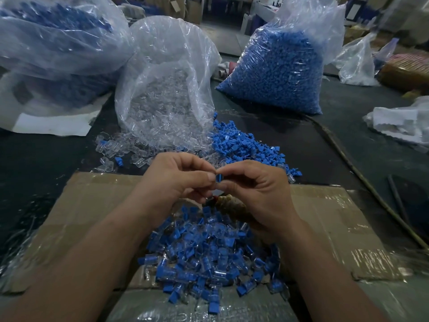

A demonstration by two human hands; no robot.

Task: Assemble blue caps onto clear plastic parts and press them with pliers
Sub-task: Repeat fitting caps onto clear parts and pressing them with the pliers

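Cardboard [92, 201] carries pile of capped parts [209, 263]; above it left hand [176, 180] and right hand [257, 189] both pinch one blue cap [218, 177].

The cap [218, 177] at the middle is bright blue. The near pile [209, 263] mixes blue with clear, glassy plastic and lies on plain brown cardboard [92, 201] with glossy tape strips. The worktop [301, 140] is dark, nearly black. The far-right bag [274, 73] shows solid blue through clear film. The middle bag [167, 89] is colourless throughout. The loose caps [246, 145] to its right are blue. The sheet [53, 124] at far left is white.
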